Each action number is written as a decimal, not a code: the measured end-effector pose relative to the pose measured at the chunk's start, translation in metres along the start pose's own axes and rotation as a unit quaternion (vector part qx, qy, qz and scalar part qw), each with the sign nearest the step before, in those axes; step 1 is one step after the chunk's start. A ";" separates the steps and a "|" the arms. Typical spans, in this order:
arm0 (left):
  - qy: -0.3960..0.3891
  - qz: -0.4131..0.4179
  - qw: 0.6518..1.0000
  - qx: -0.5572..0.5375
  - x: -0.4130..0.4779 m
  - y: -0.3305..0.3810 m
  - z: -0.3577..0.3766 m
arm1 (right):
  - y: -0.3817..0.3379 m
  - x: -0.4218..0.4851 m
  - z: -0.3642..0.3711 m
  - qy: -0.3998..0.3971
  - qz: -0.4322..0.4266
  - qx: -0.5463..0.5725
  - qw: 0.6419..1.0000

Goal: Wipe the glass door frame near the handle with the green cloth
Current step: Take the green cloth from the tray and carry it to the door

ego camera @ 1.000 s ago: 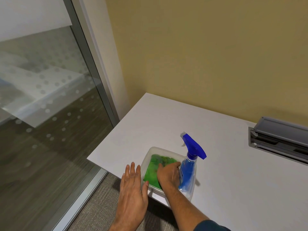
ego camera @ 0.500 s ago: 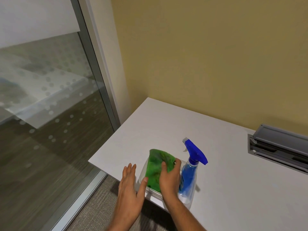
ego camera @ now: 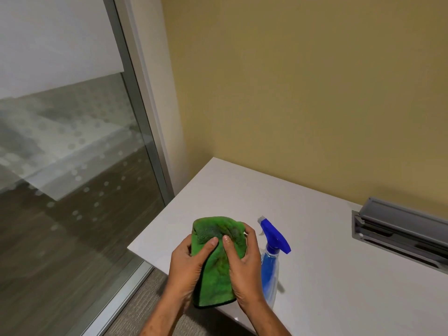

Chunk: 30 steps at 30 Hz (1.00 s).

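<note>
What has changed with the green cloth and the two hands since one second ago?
The green cloth was lying in a clear container under the right hand; it has been lifted out towards the person. The left hand, which was flat beside the container, now grips the cloth too, so both hands hold it above the table's near edge. The spray bottle and the glass door stayed where they were.

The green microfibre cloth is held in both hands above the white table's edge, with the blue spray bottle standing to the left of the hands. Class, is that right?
Not quite. In the head view the blue spray bottle stands to the right of the hands, beside the right hand. The green microfibre cloth is indeed held by both, left hand included, above the white table.
</note>
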<state>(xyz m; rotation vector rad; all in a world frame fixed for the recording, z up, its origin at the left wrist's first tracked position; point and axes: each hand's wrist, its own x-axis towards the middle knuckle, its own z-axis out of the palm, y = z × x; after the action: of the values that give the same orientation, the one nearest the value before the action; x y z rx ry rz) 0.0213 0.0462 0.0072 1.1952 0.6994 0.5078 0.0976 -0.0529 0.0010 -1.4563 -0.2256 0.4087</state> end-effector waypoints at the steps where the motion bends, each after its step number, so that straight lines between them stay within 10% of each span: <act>1: -0.008 -0.005 1.000 -0.003 0.000 0.002 0.001 | -0.004 0.000 0.000 0.003 0.003 0.000 1.000; 13: 0.094 0.043 0.993 -0.062 0.010 0.016 0.027 | 0.010 -0.025 -0.041 0.305 -0.025 -0.119 0.944; 20: 0.117 0.010 0.981 -0.152 0.010 0.014 0.027 | 0.007 0.032 -0.076 0.012 -0.005 -0.047 0.999; 30: 0.117 -0.009 0.964 -0.240 0.012 0.021 0.014 | -0.005 0.045 -0.064 -0.110 -0.004 -0.057 0.992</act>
<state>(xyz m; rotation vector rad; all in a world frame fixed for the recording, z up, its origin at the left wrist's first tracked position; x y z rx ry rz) 0.0397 0.0517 0.0272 0.6788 0.7332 0.7632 0.1643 -0.0935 -0.0056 -1.5217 -0.4373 0.5579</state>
